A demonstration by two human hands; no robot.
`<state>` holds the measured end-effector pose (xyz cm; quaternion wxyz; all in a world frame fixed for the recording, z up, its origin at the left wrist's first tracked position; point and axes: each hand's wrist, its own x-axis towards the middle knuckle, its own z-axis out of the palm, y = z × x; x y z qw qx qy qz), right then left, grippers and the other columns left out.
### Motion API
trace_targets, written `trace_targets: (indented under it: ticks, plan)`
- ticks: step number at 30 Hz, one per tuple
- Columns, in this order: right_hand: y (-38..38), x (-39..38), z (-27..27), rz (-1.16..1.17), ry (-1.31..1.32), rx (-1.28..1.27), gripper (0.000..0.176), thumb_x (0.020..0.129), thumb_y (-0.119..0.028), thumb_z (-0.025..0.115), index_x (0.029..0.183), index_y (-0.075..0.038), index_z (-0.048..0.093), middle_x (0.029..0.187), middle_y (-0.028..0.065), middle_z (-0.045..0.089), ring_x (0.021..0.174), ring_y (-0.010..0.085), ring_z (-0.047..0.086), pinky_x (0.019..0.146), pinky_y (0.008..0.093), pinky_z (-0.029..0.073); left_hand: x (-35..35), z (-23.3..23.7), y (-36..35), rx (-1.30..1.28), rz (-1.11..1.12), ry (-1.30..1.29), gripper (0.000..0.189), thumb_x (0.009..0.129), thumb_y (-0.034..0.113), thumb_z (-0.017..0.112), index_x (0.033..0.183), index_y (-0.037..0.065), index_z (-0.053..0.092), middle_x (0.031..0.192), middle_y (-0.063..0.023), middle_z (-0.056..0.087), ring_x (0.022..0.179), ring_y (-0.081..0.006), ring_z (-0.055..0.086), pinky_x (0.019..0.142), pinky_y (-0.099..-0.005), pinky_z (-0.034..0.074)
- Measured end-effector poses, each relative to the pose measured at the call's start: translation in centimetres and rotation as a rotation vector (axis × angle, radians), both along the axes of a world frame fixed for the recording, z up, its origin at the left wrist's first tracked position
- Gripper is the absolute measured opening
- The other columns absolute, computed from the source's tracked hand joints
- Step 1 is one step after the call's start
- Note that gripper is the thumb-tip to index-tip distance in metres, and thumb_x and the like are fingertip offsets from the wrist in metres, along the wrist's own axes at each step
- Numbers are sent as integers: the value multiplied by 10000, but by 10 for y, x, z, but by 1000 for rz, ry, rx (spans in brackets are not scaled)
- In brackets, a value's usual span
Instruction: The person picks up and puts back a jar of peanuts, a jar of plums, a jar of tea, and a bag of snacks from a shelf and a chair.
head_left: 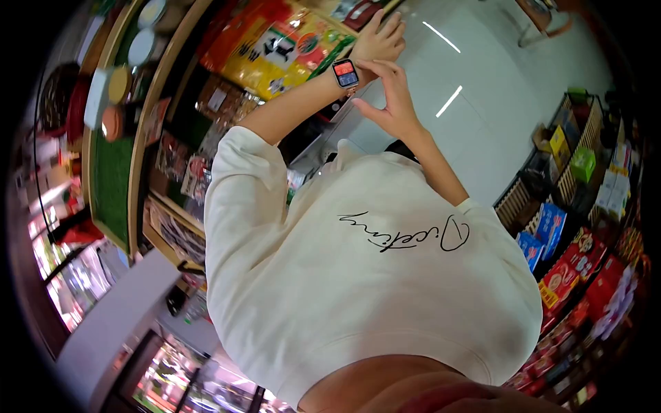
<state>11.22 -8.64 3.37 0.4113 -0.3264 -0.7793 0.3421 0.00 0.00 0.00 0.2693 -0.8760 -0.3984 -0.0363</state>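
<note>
My left hand [381,40] is raised at the top of the view, its fingers stretched out and nothing in it. On that wrist sits a smartwatch [345,73] with a lit screen in red and dark colours. My right hand [392,100] comes in from the right, thumb held apart from the fingers, with its fingertips right at the watch's edge. Behind the left forearm lies a large yellow and red package [275,48] on a shelf. Part of the left palm is hidden by the right fingers.
Wooden shelving [141,131] with jars [143,47] and bagged goods stands on the left. To the right, racks hold blue boxes [551,227], a green box [582,164] and red packages [571,268]. A pale glossy floor [475,76] reflects ceiling lights; a wooden stool [547,20] stands far off.
</note>
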Motion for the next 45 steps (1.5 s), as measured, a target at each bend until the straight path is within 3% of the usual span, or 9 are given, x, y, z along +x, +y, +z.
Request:
trace_targets:
  ticks: [14,22,30,31,35,38,40,42,45]
  plan:
    - [111,328,14,-612,-190,-65,412,654,-282,774,1040,-218,644,1037,24,519,1000,250,419,909,388,352,378,19,125,-137,-649,2,425,738,328,620,1046,37,575,1192,-156,496,1236,-335,335,1030,-533,227]
    - [170,394,-19,-666,-62,-196,408,661,-266,778,1039,-202,638,1041,31,537,1046,254,423,940,403,342,453,-10,186,-454,-644,248,452,741,318,609,1124,101,508,1331,-120,399,1323,-298,241,1091,-508,124]
    - [292,482,-76,-764,259,-381,527,834,-245,643,1303,-120,438,1194,83,486,1132,212,429,921,343,380,519,-125,330,-864,-821,-95,323,761,353,605,1017,157,600,1090,-73,582,1173,-235,462,996,-490,306]
    - [309,497,-110,-861,213,-404,511,837,-250,639,1287,-102,450,1193,96,495,1118,218,444,910,341,392,536,-121,345,-1131,-473,206,394,772,402,597,1089,168,593,1088,-85,621,1063,-254,561,930,-414,403]
    - [337,575,-265,-856,-126,-922,489,845,-349,590,1223,-54,496,1166,165,553,1040,281,540,871,373,432,458,-323,423,-1810,225,-1228,395,860,272,530,1167,23,548,1082,-147,622,1006,-240,583,857,-342,452]
    - [300,662,-332,-338,-818,-1360,467,843,-450,492,954,-25,653,1041,233,607,1017,363,558,879,435,433,372,-355,427,-1451,1155,-906,373,873,261,486,1145,15,554,1083,-122,604,982,-235,566,806,-356,458]
    - [235,716,-414,-766,-979,-1293,410,824,-394,517,921,-28,675,1064,242,597,998,391,564,857,453,447,330,-331,427,-1625,1545,-792,381,883,321,414,1008,39,638,1155,-173,590,1061,-287,551,793,-453,451]
    - [230,740,-395,-1236,-516,-1372,418,804,-347,547,1091,-46,576,911,214,626,853,305,606,753,432,483,300,-305,449,-1785,1280,-792,328,864,285,452,990,46,638,1044,-172,625,976,-286,586,773,-438,464]
    - [268,735,-354,-1628,181,-1433,587,770,-317,587,1275,-103,378,921,155,586,748,244,584,668,421,483,257,-337,493,-1317,62,264,262,841,226,479,931,30,628,929,-183,635,900,-289,612,759,-422,479]
